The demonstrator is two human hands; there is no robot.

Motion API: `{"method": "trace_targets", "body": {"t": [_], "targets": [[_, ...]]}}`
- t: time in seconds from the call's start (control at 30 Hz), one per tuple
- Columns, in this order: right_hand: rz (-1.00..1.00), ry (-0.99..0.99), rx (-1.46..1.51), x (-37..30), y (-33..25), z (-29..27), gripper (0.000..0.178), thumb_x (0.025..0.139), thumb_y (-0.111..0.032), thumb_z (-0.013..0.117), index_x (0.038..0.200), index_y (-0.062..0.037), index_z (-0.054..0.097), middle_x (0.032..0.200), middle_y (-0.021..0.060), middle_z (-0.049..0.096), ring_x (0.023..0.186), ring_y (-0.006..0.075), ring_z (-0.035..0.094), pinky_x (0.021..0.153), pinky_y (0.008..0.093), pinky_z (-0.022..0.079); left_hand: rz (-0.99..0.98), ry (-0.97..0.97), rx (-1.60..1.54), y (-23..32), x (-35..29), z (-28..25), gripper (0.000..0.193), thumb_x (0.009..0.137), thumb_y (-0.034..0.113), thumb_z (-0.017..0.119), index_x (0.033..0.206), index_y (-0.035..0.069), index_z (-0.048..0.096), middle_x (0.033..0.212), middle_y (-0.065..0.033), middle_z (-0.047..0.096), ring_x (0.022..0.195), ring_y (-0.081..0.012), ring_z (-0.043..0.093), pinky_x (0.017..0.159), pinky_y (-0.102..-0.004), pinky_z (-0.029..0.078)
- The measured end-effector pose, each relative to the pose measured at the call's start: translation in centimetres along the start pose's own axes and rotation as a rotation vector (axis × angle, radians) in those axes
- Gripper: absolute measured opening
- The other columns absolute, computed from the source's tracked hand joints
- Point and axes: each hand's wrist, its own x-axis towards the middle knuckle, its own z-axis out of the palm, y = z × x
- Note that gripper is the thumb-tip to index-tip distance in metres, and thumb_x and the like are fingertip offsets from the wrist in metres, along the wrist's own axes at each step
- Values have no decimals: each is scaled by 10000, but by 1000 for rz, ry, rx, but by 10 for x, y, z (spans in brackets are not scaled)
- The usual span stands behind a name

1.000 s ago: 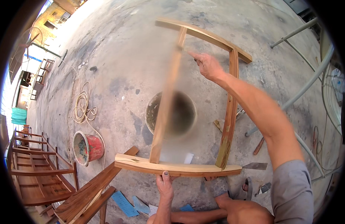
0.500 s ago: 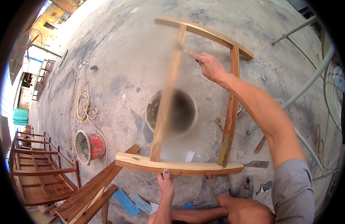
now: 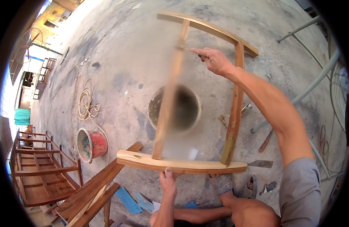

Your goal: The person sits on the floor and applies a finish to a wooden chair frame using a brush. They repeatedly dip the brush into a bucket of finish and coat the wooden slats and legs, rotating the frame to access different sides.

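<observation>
A wooden frame (image 3: 236, 109) of four joined pieces is held tilted above the floor, its near curved rail toward me. My left hand (image 3: 168, 183) grips that near rail from below, thumb pressed on its front face. My right hand (image 3: 214, 60) is closed with the index finger stretched toward the frame's left upright (image 3: 169, 96). A thin tool runs from its fingertips to that upright near the far rail (image 3: 206, 29); haze in the picture blurs its kind. Below the frame stands a round bucket (image 3: 155, 109), its inside dark and blurred.
A red bucket (image 3: 99, 145) and a coiled hose (image 3: 85, 104) are on the left. Wooden furniture (image 3: 42, 170) stands at the lower left. Right lie a flat scraper blade (image 3: 261, 164) and a wooden-handled tool (image 3: 265, 143). Grey metal tubing (image 3: 318, 77) rises at the right. Blue sheets (image 3: 128, 200) lie near me.
The far end of the wooden frame has shifted slightly up in the picture. My right hand has moved slightly right along with it, still at the left upright. My left hand keeps its grip.
</observation>
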Motion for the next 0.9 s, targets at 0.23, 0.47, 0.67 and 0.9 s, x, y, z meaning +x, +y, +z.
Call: {"method": "trace_targets", "body": {"t": [0.23,0.47,0.67,0.9], "targets": [[104,102,37,15,-1,5,521,942,-39,486,1405,-233,624,879,113,692,815,288,664,794,402,548,-27,-29,-54,-6,1,2,607,1042,466,567,1427,29,394,1313,-145,542,1150,-300,629,866,-484,612],[217,72,575,-74,-102,-9,413,979,-63,506,1367,-115,642,818,38,674,744,144,613,713,309,521,-7,-42,-12,3,-1,0,617,1052,488,530,1422,18,379,1332,-163,535,1171,-313,619,872,-496,596],[571,284,620,-224,-133,-41,251,1028,-156,559,1227,-62,681,781,-27,590,694,69,499,647,266,450,-20,-44,-21,4,1,11,590,1052,508,519,1393,40,408,1296,-140,539,1183,-300,599,886,-508,579],[943,141,216,-368,-119,-54,305,1039,-234,531,1234,-55,682,760,24,591,665,103,523,649,302,462,-65,-66,-16,23,-5,13,657,1042,531,528,1404,-4,406,1364,-163,510,1336,-330,500,1072,-589,478]]}}
